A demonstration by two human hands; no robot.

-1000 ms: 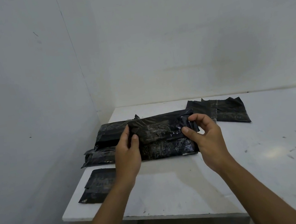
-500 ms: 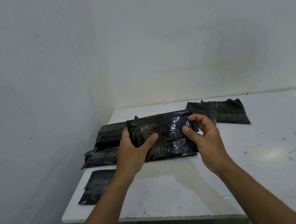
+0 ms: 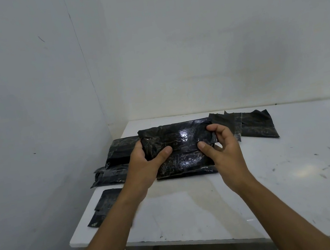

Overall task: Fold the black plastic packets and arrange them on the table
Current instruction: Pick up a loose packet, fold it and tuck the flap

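Observation:
A shiny black plastic packet [image 3: 181, 144] is held a little above the white table [image 3: 194, 206], its upper part folded toward me. My left hand [image 3: 144, 164] grips its left edge, thumb on top. My right hand [image 3: 220, 148] pinches its right edge between thumb and fingers. Behind and to the left lies a pile of unfolded black packets [image 3: 117, 156]. Folded packets [image 3: 252, 125] lie at the back right. Another small folded packet [image 3: 104, 205] lies near the table's left front corner.
White walls close in on the left and behind the table. The table's front edge [image 3: 156, 240] runs just below my forearms. To the right the tabletop [image 3: 307, 167] is scuffed and bare.
The packet's upper flap has come further forward and lifted. My left thumb has slid onto the packet's top. Both hands rose slightly.

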